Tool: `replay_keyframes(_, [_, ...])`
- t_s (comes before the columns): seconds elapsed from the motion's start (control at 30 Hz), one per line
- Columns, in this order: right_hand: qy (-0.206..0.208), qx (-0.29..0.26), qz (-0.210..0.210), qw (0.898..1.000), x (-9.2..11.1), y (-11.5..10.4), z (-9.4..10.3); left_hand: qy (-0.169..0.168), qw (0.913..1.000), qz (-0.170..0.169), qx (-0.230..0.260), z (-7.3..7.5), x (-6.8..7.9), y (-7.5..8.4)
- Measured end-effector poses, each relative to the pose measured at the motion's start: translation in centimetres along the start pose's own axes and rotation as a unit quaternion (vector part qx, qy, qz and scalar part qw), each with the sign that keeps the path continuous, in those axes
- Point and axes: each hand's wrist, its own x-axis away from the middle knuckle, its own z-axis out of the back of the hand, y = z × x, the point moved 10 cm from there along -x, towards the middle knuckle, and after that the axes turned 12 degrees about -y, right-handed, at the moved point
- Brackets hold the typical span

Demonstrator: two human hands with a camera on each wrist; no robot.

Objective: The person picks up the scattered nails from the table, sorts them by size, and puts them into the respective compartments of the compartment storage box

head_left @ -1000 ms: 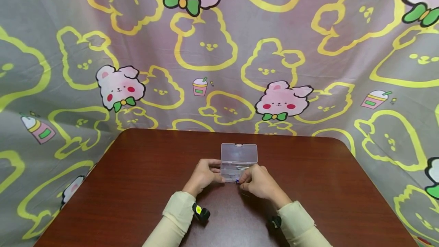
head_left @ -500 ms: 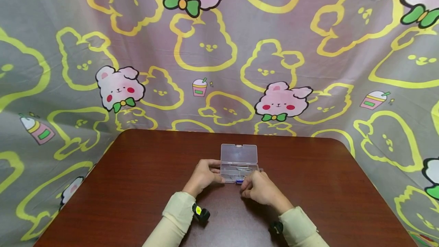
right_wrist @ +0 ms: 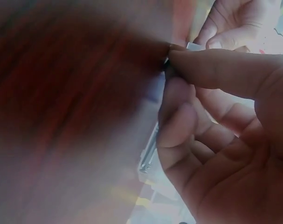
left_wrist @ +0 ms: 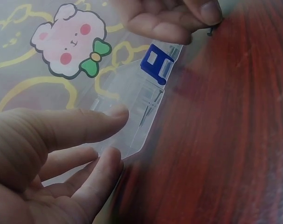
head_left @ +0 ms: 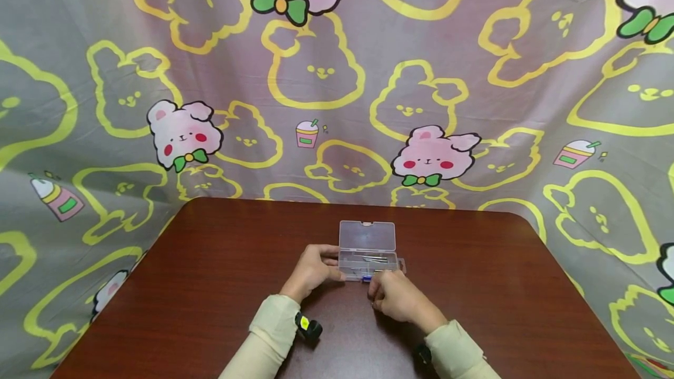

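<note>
A clear plastic compartment box point(head_left: 355, 257) stands with its lid point(head_left: 367, 235) raised at the back. My left hand point(head_left: 314, 271) grips its left end, thumb at the front corner and fingers along the side. Long thin metal screws point(head_left: 375, 259) lie in the back compartment. In the left wrist view, more slim metal pieces show through the front wall, beside a blue latch point(left_wrist: 156, 65). My right hand point(head_left: 397, 297) is at the box's front right, pinching a small dark screw point(left_wrist: 210, 31) between thumb and fingertip; most of the screw is hidden by the fingers.
The box sits on a dark red-brown wooden table point(head_left: 253, 233). A clear hanging tab point(head_left: 402, 265) sticks out at the box's right end. Behind the table hangs a grey curtain point(head_left: 347, 127) with cartoon rabbits.
My right hand has drawn back a little from the box's front, uncovering the blue latch and the right-end tab. The left hand keeps its place on the box.
</note>
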Motion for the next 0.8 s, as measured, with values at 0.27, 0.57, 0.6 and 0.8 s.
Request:
replay_keyframes(0.27, [-0.03,0.111,0.009,0.993,0.4,-1.8,-1.6,0.002,1.0,0.004,0.005,0.1,0.1,-0.4])
replay_keyframes(0.57, [-0.022,0.21,0.017,0.977,0.6,-2.8,-2.6,0.003,1.0,-0.001,0.003,0.3,0.1,-0.3])
replay_keyframes(0.6, [-0.019,0.201,0.021,0.979,0.7,-2.7,-2.4,0.003,1.0,0.002,0.004,0.3,0.1,-0.3])
replay_keyframes(0.8, [-0.009,0.106,0.061,0.992,0.8,-2.1,-0.8,-0.002,1.0,0.002,0.009,0.2,0.3,-0.2])
